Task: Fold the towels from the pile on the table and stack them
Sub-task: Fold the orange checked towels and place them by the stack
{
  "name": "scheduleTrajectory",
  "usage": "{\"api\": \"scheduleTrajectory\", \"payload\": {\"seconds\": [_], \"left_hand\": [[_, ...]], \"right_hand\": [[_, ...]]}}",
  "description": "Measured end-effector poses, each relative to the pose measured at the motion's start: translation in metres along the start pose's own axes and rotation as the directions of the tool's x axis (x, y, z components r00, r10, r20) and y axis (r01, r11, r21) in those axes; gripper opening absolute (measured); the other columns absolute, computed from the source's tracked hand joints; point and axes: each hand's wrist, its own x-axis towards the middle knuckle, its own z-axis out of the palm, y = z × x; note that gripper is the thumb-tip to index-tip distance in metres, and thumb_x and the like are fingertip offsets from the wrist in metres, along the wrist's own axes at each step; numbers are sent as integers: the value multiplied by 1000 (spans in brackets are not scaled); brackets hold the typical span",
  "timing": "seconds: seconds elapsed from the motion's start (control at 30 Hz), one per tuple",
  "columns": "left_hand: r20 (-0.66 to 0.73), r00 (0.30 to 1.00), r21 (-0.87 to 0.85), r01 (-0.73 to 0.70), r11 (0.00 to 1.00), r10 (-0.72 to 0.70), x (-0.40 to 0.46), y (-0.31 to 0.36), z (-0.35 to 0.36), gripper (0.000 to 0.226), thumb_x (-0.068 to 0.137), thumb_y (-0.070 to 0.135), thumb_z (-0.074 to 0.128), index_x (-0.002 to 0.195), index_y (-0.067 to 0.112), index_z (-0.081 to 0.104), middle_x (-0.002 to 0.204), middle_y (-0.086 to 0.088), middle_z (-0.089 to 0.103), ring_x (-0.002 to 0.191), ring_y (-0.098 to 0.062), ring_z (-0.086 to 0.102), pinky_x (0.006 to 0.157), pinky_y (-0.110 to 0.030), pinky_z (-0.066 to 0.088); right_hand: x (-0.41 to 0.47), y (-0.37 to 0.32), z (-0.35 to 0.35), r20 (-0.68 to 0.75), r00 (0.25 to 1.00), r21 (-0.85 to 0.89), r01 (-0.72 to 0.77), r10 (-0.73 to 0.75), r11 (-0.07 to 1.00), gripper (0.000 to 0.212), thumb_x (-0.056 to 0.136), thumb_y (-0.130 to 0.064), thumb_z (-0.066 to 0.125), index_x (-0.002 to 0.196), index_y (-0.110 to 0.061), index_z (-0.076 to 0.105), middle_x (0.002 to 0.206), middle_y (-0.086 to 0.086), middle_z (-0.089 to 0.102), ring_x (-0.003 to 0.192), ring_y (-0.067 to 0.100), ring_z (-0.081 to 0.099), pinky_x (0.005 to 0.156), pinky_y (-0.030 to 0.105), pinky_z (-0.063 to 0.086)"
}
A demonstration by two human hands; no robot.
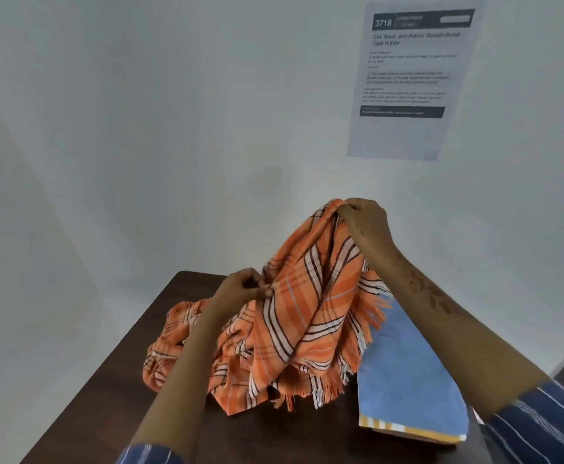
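Striped sleeves (538, 426) frame our view. Our right hand (362, 217) pinches the orange plaid towel (307, 313) high above the table (180, 296), our left hand (245, 286) grips its edge lower; the blue folded towel (408, 380) lies just right of it.

Two orange plaid towels show: one lifted (310, 296), one crumpled (170, 343) on the single worktop (160, 303). One folded blue towel (408, 373) lies there. Two hands, left (243, 286) and right (364, 219), and one printed sheet (408, 135) on the wall.
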Motion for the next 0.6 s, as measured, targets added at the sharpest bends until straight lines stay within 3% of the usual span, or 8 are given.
{"api": "scheduleTrajectory", "payload": {"seconds": [0.13, 0.2, 0.3, 0.43, 0.5, 0.6], "left_hand": [[64, 998, -138, 11, 990, -2, -12, 1, 12, 26, 74, 17, 78, 86, 9, 56, 85, -6, 57, 80, -16, 57, 75, -28, 49], [60, 998, -209, 20, 978, -8, -13, 6, 21, 35, 75, 35, 75, 95, 10, 59, 90, -7, 60, 83, -18, 60, 82, -36, 52], [-105, 994, -58, -29, 998, 22, -11, 14, 40, 47, 67, 59, 69, 91, 19, 64, 88, 0, 65, 81, -16, 62, 79, -34, 52], [-303, 949, 182, -30, 983, 85, -11, 5, 55, 20, 80, 33, 71, 91, 18, 61, 86, 8, 57, 80, -11, 55, 65, -17, 41], [-281, 960, 149, 43, 988, 1, -15, -10, 54, 21, 84, 28, 68, 100, 16, 63, 92, 8, 60, 82, -8, 57, 70, -17, 44], [-231, 970, -23, 77, 997, -81, -24, -27, 46, 14, 88, 18, 63, 95, 7, 59, 88, 1, 64, 72, -1, 61, 66, -17, 52]], "right_hand": [[-3, 0, 2, 50, 998, 6, -26, 25, 1000, 34, 88, -20, 52, 69, 7, 56, 61, 10, 45, 56, 20, 41, 59, 29, 31], [-6, -2, 6, 98, 994, -11, -41, 41, 999, 33, 86, -28, 55, 60, -8, 49, 57, 7, 38, 52, 18, 37, 58, 30, 29], [-14, -4, 20, 194, 979, -103, -43, 63, 994, 45, 78, -45, 59, 51, -20, 34, 51, -1, 27, 46, 15, 28, 55, 31, 25], [-21, 0, 34, 232, 970, -107, -42, 66, 993, 54, 75, -51, 62, 50, -23, 23, 53, -3, 20, 52, 17, 23, 59, 33, 22], [-20, 2, 33, 220, 974, -99, -32, 54, 995, 53, 74, -49, 62, 51, -22, 24, 55, -1, 21, 53, 18, 23, 59, 33, 22], [-17, 8, 28, 180, 983, -97, -31, 48, 995, 47, 73, -43, 62, 51, -20, 28, 53, 0, 23, 51, 16, 23, 58, 33, 21]]}}
